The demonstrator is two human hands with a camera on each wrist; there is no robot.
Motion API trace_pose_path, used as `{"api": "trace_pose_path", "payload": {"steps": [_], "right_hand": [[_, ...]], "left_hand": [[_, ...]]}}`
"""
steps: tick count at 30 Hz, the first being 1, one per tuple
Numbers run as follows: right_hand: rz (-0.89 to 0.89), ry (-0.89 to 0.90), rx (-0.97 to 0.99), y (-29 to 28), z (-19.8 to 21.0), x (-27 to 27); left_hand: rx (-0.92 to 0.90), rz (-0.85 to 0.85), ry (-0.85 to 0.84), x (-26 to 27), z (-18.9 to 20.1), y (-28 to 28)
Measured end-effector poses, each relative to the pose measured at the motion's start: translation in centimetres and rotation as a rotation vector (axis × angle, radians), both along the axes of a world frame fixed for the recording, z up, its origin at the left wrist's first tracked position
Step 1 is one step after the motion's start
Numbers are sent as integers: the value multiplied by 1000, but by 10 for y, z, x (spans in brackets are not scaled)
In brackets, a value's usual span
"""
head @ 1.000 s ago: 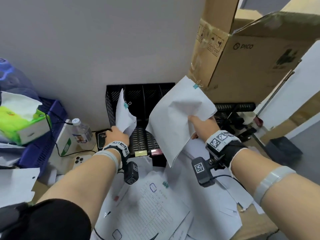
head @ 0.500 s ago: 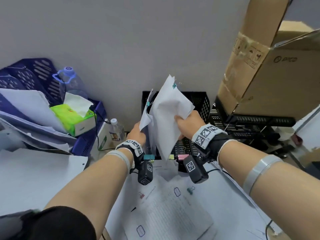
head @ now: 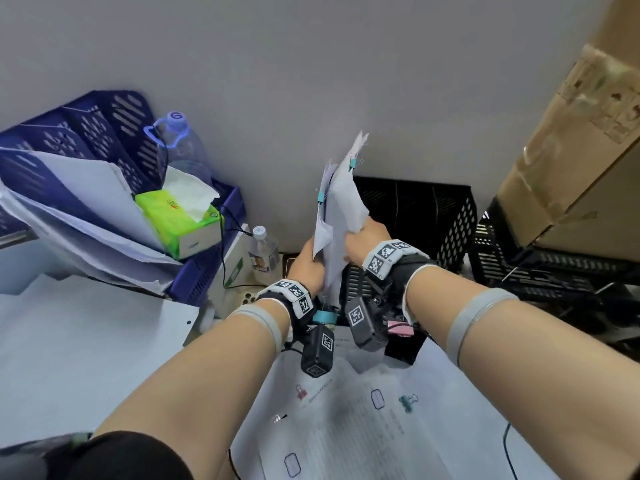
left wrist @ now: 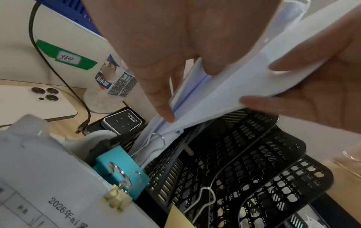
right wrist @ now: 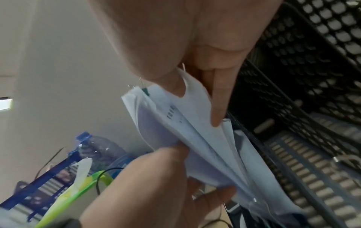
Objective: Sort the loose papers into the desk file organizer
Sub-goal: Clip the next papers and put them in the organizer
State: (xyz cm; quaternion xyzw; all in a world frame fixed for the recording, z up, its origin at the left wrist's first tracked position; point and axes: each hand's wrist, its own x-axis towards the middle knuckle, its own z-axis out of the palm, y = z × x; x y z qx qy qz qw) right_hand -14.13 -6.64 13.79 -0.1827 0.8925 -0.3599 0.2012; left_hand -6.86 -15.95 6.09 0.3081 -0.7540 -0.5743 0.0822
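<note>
Item: clipped papers (head: 341, 216), two bundles pressed together, held upright just above the left end of the black file organizer (head: 415, 206). Clamped between the left hand (head: 306, 263) and right hand (head: 363, 235), fingers curled on the lower half. Judged light, limp, easily creased; slippery between sheets. Best held low, near the clipped edge, so the sheets are kept together.
</note>
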Motion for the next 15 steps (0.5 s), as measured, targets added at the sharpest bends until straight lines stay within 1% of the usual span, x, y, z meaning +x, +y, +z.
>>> {"api": "trace_pose_path", "payload": {"steps": [2, 3, 5, 6, 8, 10, 11, 13, 15], "right_hand": [[58, -60, 89, -5, -13, -2], [80, -82, 150, -6, -20, -3], [79, -115, 231, -8, -36, -6], [71, -127, 238, -8, -43, -8], [68, -96, 251, -8, -52, -11], [94, -65, 242, -4, -57, -9], [120, -79, 247, -2, -62, -8], [169, -121, 247, 6, -73, -6], [141, -169, 176, 20, -77, 2]], "left_hand": [[6, -21, 4, -5, -13, -2], [-9, -44, -20, -6, -18, -3], [-30, -82, -58, -8, -25, -5], [-30, -77, -65, -7, -24, -5], [-37, -75, -71, -4, -26, -5], [-61, -105, -65, 0, -31, -7], [-76, -108, -79, 2, -31, -7], [-97, -74, -92, 9, -30, -4], [-155, 18, -66, 18, -34, -3]]}}
